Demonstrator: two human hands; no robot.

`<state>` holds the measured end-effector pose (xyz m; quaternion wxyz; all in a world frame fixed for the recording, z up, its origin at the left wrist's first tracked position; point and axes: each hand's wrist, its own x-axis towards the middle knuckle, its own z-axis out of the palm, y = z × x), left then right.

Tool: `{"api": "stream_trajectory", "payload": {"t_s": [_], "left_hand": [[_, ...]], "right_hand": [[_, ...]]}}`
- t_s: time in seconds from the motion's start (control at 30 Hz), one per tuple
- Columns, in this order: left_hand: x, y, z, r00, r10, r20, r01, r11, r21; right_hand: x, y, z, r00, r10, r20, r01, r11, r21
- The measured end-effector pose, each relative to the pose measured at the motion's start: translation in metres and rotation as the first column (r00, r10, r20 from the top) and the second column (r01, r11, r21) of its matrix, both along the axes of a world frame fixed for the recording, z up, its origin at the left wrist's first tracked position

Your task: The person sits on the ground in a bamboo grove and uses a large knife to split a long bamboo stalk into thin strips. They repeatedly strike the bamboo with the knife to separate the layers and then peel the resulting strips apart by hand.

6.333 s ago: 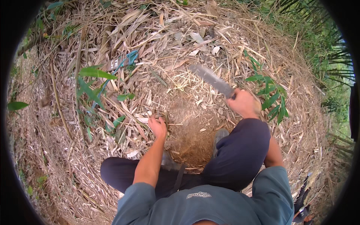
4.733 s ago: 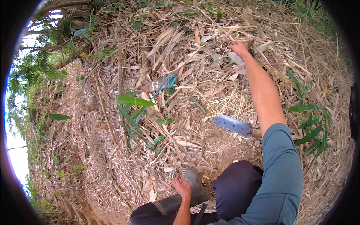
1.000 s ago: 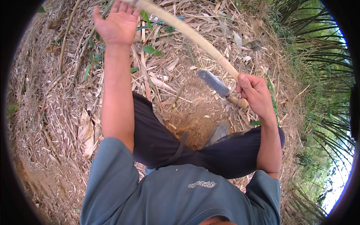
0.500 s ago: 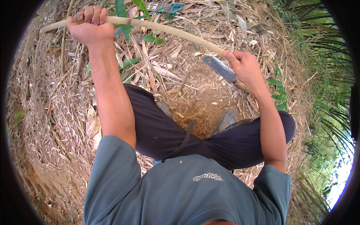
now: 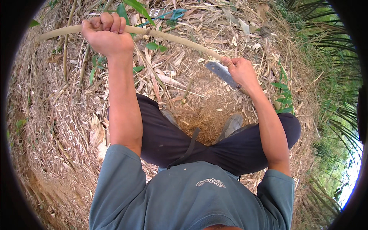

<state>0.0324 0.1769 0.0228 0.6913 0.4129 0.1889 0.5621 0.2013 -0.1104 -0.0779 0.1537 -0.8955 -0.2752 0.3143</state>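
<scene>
Tan stick (image 5: 172, 37): long and slender, held above the littered ground across both hands, from well beyond the left hand to the right hand; shows as an arch, though how much is lens bend cannot be told.
Handling: judged light, firm yet springy, dry rather than slippery; not delicate, though a hard bend might crack it.
Best hold: two places well apart, near the right end and between the left end and the middle.
Left hand (image 5: 109, 34): fingers curled fully around the stick, knuckles upward.
Dark plate (image 5: 160, 14): lies in the litter, pale characters painted on it, partly legible.
Blue-green tie (image 5: 177, 14): bunched at the plate's right end.
Grey-green shirt (image 5: 184, 207): pale script lettering on the chest.
Broad steel blade (image 5: 221, 73): holes near its tip, no marking discernible; appears to lie on the ground below the right hand, handle mostly hidden.
Right hand (image 5: 240, 73): fingers closed about the stick's right end, thumb along it.
Leafy sprig (image 5: 284, 92): green, right of the right hand.
</scene>
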Motion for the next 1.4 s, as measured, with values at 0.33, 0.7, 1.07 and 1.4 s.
{"api": "stream_trajectory", "payload": {"t_s": [0.33,0.7,1.07,1.4], "left_hand": [[0.002,0.012,-0.013,0.999,-0.025,0.045,0.029,0.995,-0.100],[0.023,-0.011,-0.021,0.962,-0.202,0.184,0.248,0.928,-0.278],[0.042,-0.004,-0.055,0.116,0.800,-0.588,-0.427,0.575,0.698],[0.045,-0.057,-0.037,0.312,0.391,-0.866,0.826,0.338,0.451]], "right_hand": [[0.018,-0.012,-0.027,0.976,0.102,-0.191,-0.084,0.991,0.102],[0.015,0.010,0.013,0.970,0.174,0.170,-0.241,0.786,0.569],[0.029,-0.003,0.038,0.783,0.112,0.612,-0.367,0.878,0.308],[0.051,-0.011,0.049,0.662,0.116,0.741,-0.414,0.880,0.232]]}}
